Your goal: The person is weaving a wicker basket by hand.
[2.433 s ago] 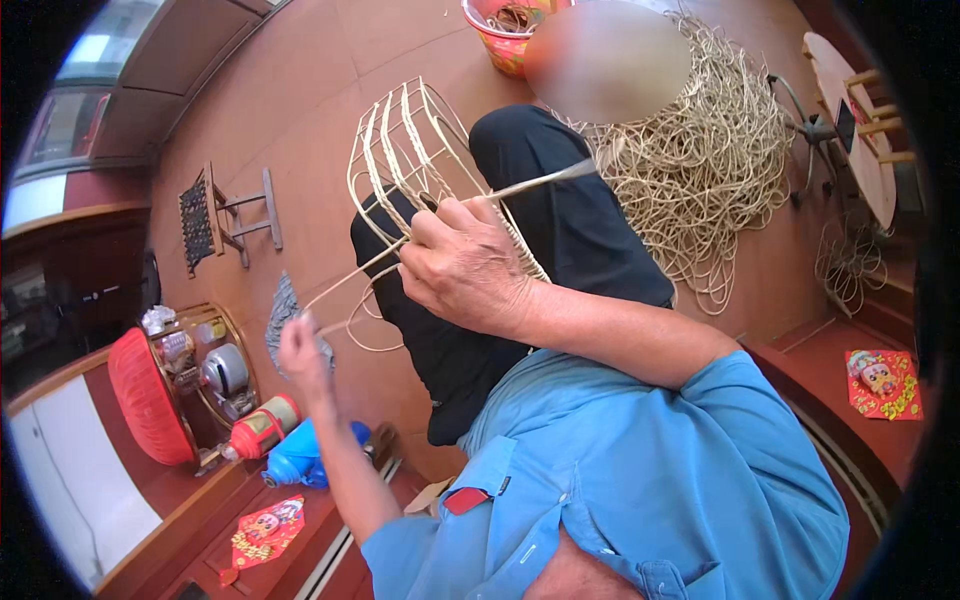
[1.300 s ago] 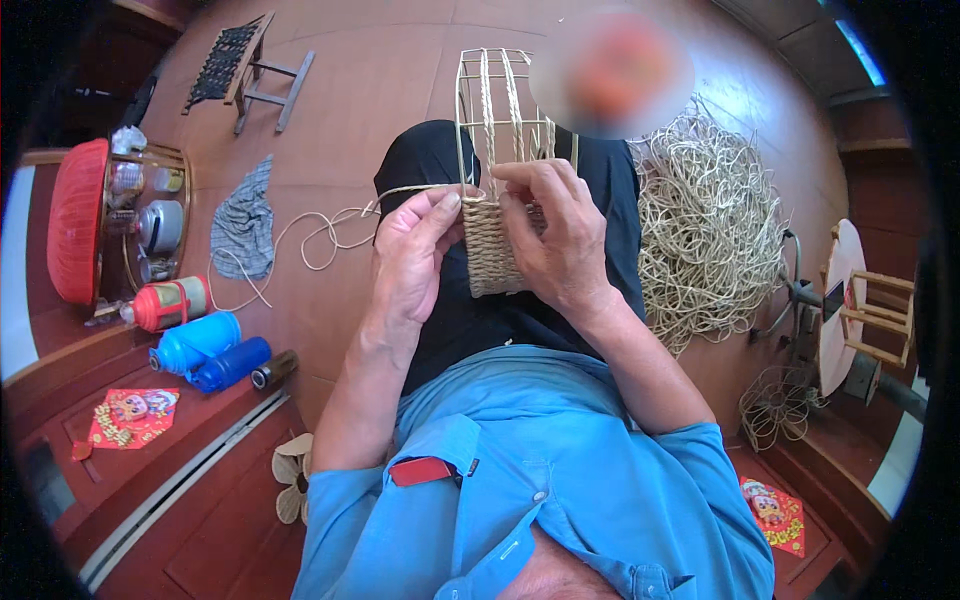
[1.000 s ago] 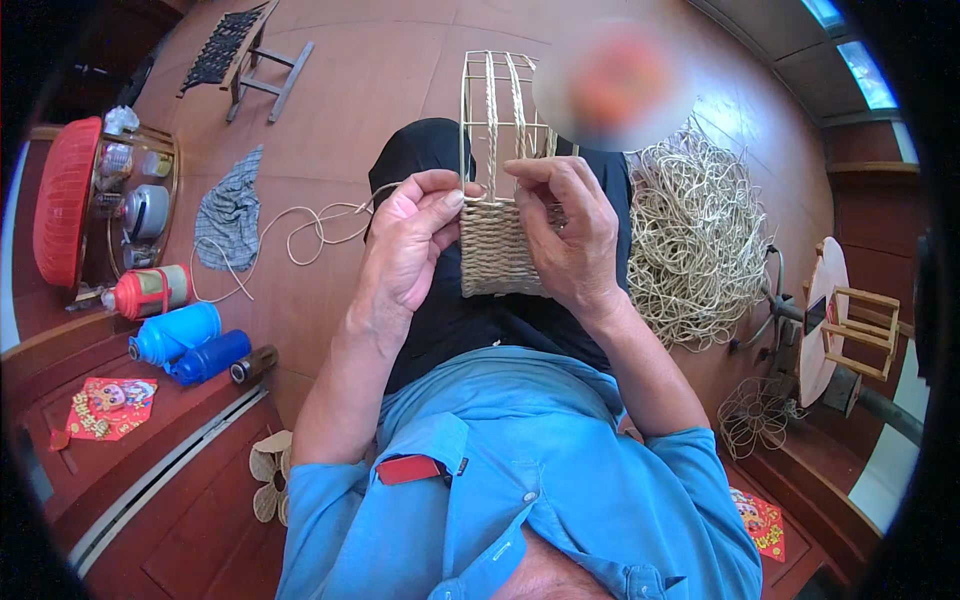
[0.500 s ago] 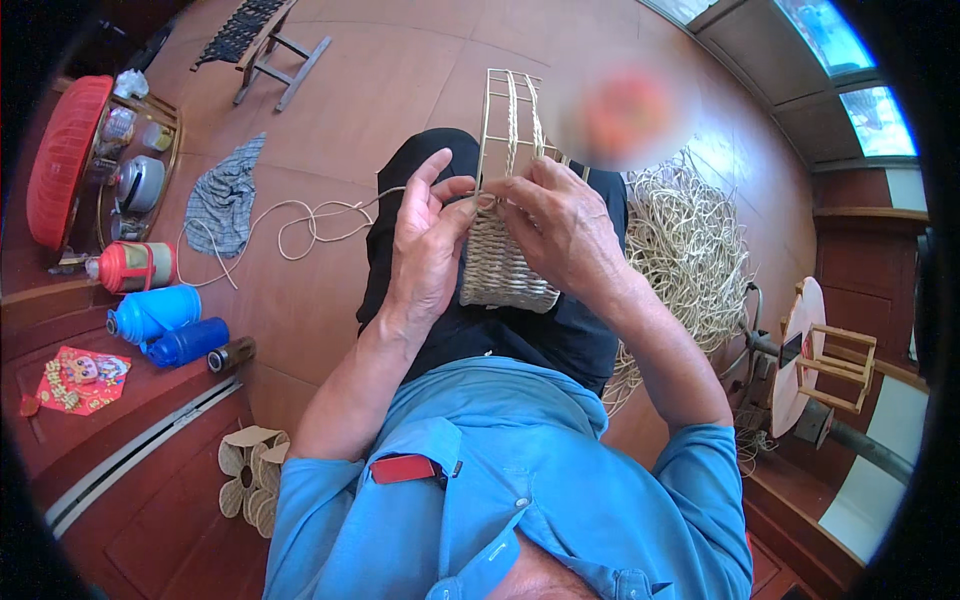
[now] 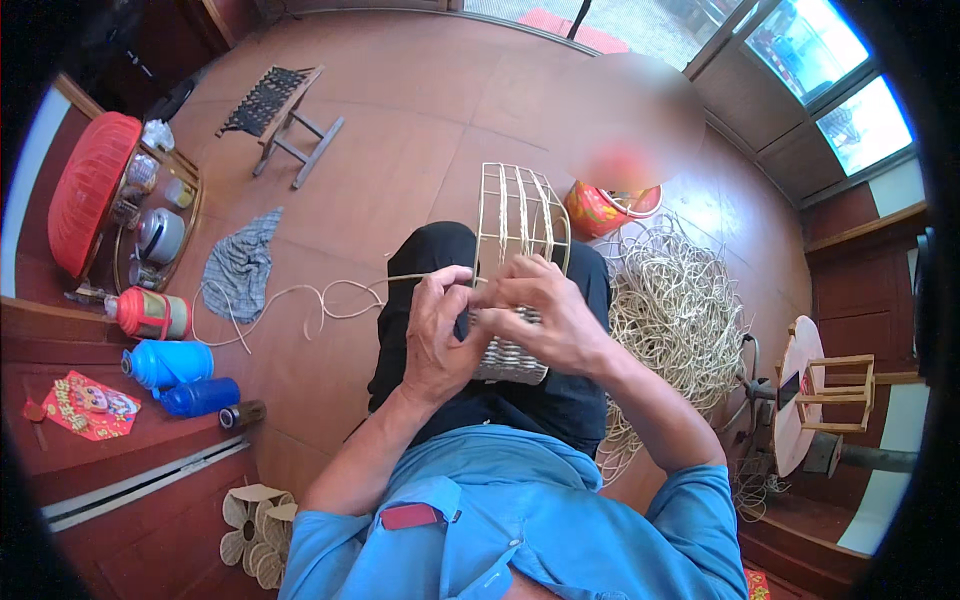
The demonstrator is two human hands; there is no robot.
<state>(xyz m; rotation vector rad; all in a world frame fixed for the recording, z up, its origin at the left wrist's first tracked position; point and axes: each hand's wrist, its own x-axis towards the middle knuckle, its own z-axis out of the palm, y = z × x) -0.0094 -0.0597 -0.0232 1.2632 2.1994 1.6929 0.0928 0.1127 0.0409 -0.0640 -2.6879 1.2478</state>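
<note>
A half-woven basket point(image 5: 510, 364) stands on my lap between my knees. Its lower part is tightly woven in pale cord, and bare wire frame point(image 5: 520, 205) with several upright cord strands rises above. My left hand point(image 5: 435, 335) is at the basket's left edge, fingers bent around a pale cord point(image 5: 345, 285) that trails off to the left. My right hand point(image 5: 545, 315) reaches across the basket's front, thumb and fingers pinched at the cord close to my left fingertips. The hands hide the upper edge of the weave, and the right fingertips are slightly blurred.
A heap of loose cord point(image 5: 675, 335) lies right of my knee, with a red bucket point(image 5: 600, 208) behind it. A grey cloth point(image 5: 238, 265) and folding stool point(image 5: 285, 120) are at left. Flasks point(image 5: 170, 363) lie nearby. A wooden-framed round device point(image 5: 800, 395) is at right.
The whole view has tilted up, so the bucket and doorway show. My left fingers have curled in, and my right hand has turned across the basket's front toward the left edge.
</note>
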